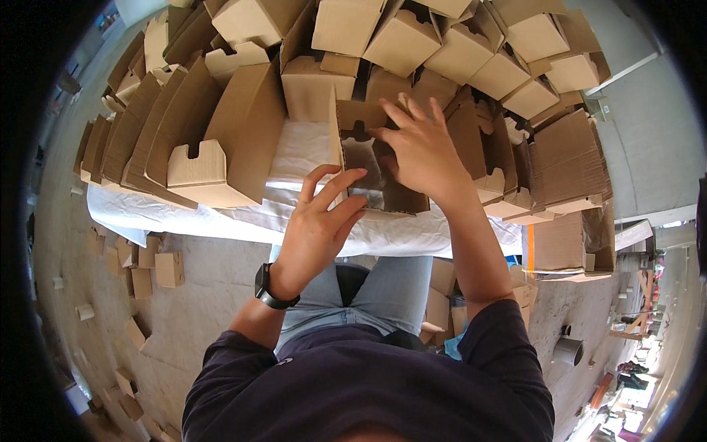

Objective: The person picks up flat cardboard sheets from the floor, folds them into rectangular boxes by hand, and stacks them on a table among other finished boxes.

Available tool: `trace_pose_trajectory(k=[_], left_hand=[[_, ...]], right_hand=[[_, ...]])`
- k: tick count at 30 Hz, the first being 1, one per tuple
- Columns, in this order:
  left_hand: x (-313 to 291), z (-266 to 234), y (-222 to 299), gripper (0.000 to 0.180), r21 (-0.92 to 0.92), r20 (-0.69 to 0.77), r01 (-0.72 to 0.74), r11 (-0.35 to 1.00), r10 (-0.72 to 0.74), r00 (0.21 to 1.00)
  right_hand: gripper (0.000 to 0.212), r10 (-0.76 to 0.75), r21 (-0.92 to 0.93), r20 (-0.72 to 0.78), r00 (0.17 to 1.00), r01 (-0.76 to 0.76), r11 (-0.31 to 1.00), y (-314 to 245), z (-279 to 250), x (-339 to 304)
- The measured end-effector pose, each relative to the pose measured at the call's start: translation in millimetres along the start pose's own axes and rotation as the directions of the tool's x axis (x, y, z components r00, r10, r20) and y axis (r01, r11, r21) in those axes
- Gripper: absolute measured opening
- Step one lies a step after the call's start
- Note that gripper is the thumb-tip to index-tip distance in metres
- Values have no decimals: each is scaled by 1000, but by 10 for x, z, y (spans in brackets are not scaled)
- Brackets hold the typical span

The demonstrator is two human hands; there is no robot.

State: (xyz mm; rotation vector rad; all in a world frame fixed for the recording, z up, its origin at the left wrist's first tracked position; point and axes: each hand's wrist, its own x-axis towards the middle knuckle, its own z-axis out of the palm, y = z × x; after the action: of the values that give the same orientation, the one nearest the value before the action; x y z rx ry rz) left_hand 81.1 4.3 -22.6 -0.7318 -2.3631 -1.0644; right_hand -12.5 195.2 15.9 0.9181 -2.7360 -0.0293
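A brown cardboard box (401,199) with its top uncovered sits before me on the white cloth. My left hand (320,221) is at its near left corner, fingers bent and spread, the fingertips reaching over the left wall. Whether they press on the cardboard I cannot tell. Above the right part of the same box is my right hand (423,151), palm down with fingers stretched apart. It partly hides the far and right walls. A notched cardboard flap (361,151) shows inside the box between my hands.
Tall open cartons (247,125) stand in a row on the left of the cloth-covered table (298,151). More cartons (460,51) are piled along the back, and others (567,162) crowd the right. Small boxes (169,269) lie on the floor.
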Motion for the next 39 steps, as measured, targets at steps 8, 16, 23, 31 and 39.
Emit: trace_pose_trajectory(k=[8, 16, 23, 31, 39], left_hand=[[-10, 7, -11, 19, 27, 10, -27, 999, 27, 1000], [14, 21, -6, 19, -48, 59, -29, 998, 32, 998], [28, -11, 1, 17, -34, 87, -38, 999, 40, 995], [31, 18, -39, 18, -82, 67, -12, 997, 18, 998], [12, 52, -14, 19, -75, 66, -31, 997, 36, 997]], right_hand=[[41, 8, 934, 56, 998, -55, 352, 114, 50, 104], [61, 304, 915, -90, 948, 199, -350, 164, 607, -264], [71, 425, 972, -7, 905, 106, -209, -51, 671, -284], [70, 563, 959, 145, 813, 24, -282, -122, 694, -257], [58, 623, 985, 174, 763, -141, -103, -101, 777, -377]])
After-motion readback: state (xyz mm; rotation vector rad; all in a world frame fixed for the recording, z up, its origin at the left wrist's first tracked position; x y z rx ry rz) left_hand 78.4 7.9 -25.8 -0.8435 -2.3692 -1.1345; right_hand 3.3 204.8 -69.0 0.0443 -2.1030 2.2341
